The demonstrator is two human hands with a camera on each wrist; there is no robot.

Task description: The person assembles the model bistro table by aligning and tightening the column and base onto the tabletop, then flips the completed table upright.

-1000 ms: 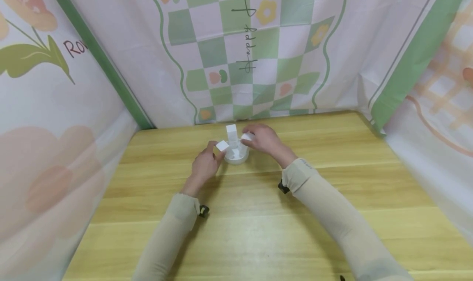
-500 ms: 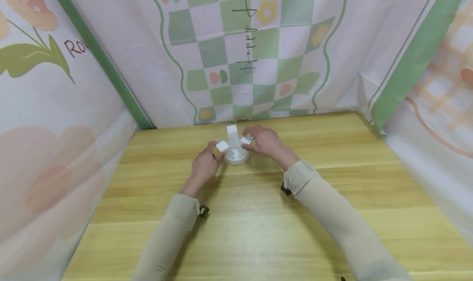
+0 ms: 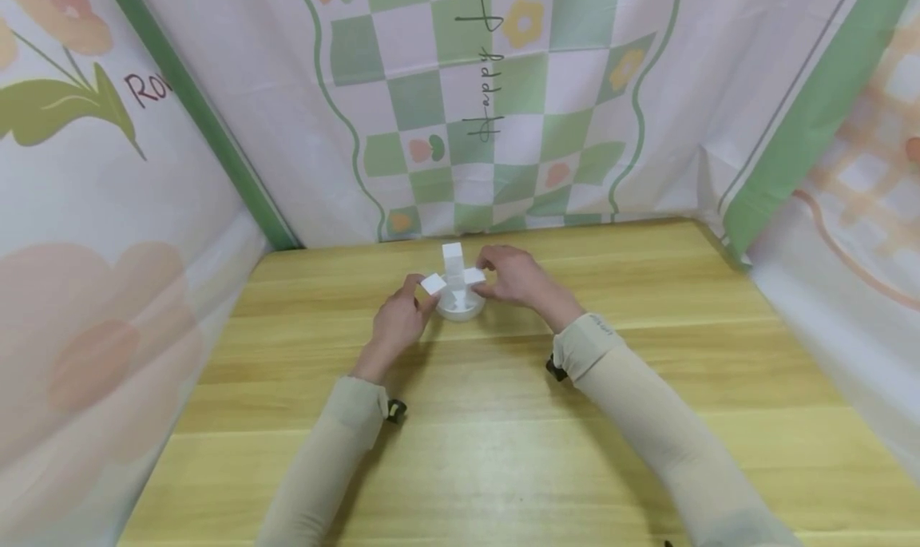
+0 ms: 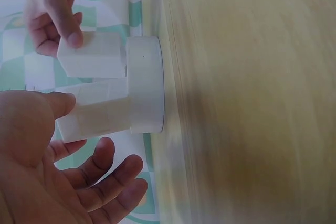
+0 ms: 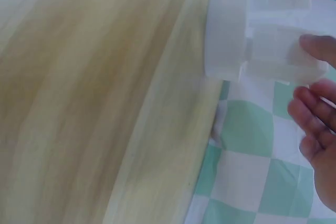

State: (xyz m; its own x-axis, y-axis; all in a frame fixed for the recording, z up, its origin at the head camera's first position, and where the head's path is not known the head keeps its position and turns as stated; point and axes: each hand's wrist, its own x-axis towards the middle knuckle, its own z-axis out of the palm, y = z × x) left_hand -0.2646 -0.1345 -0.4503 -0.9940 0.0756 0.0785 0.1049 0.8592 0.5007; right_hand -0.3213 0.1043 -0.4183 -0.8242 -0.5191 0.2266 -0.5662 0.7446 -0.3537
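In the head view, a round white base stands on the table with several white square-topped blocks on it. My left hand pinches the left block near its top; in the left wrist view its thumb and index finger grip that block, the other fingers spread. With thumb and fingers, my right hand holds the right block, whose lower end meets the base in the right wrist view. Between them a third block stands upright at the back. The blocks' inner ends are partly hidden.
The wooden table ends close behind the base, where a green-checked cloth hangs. Printed cloths also hang at the left and right sides.
My right hand's block has moved left and slightly down, from a tilt beside the base to a place over it. My left hand and its block have stayed nearly still.
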